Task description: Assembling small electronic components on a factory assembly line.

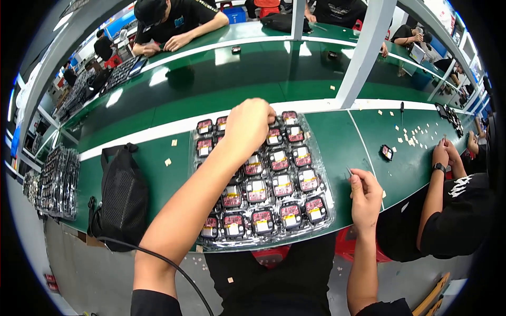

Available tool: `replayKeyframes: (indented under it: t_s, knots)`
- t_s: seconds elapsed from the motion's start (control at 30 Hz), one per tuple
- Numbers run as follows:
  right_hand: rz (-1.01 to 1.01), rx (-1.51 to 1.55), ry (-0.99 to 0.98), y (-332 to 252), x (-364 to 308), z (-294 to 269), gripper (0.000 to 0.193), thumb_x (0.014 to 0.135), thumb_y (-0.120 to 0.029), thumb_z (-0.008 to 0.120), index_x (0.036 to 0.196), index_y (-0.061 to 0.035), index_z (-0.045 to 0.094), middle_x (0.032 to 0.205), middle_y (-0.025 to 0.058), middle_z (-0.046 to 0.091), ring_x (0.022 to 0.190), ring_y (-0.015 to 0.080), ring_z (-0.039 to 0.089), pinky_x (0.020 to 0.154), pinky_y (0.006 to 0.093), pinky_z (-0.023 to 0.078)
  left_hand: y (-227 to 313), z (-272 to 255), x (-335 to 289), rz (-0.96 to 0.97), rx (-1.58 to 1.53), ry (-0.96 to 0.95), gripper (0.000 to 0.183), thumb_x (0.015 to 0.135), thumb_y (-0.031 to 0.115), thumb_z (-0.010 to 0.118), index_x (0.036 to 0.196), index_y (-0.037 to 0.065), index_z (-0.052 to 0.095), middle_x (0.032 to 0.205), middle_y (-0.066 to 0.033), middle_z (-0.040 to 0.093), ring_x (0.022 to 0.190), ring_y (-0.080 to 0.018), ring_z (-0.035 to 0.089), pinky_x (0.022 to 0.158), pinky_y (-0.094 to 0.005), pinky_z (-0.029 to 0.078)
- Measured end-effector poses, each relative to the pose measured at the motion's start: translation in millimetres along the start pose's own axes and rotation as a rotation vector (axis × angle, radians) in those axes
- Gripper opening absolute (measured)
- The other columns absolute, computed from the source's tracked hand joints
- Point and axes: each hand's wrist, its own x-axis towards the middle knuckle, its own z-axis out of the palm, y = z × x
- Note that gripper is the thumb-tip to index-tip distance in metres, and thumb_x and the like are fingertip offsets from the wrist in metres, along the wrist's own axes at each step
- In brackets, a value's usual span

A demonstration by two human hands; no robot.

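Observation:
A clear plastic tray [326, 203] lies on the green bench before me, filled with rows of small black square devices [283, 184] with red-patterned, white-and-yellow labelled faces. My left hand [247, 126] reaches over its far rows, fingers closed and bent down at a device in the back. Whatever is between those fingertips is hidden by the hand. Just right of the tray, my right hand [365, 196] pinches a thin pointed metal tool [349, 172], tweezer-like, its tip facing up and away.
A black bag [124, 192] and stacked clear trays [58, 181] are at left. A dark cable [176, 268] crosses my left forearm. On the right, a co-worker's hands [446, 152] are near scattered small pale pieces [414, 138] and a loose device [387, 152]. A grey post [363, 58] rises beyond the tray.

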Motion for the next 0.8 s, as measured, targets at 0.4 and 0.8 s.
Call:
replayKeyframes:
  t_s: [0.4,0.8]
  knots:
    - [0.032,0.058,0.053,6,18,-1,0.027,0.106,-0.019,0.062,0.120,0.0024,0.071,0.094,0.0040,0.068,0.066,0.0051,0.051,0.060,0.0199,0.040,5,-12,2,0.241,0.204,0.201,0.018,0.091,0.011,0.062,0.099,0.000,0.073,0.101,-0.0236,0.072,0.100,-0.0396,0.071,0.085,-0.0498,0.057]
    - [0.057,0.202,0.132,0,7,0,0.020,0.108,-0.017,0.057,0.113,0.0011,0.066,0.089,0.0038,0.066,0.064,0.0063,0.054,0.060,0.0231,0.047,95,-54,-193,0.404,-0.397,0.265,0.042,0.076,0.007,0.084,0.117,0.007,0.074,0.118,-0.0145,0.067,0.115,-0.0383,0.066,0.103,-0.0512,0.052]
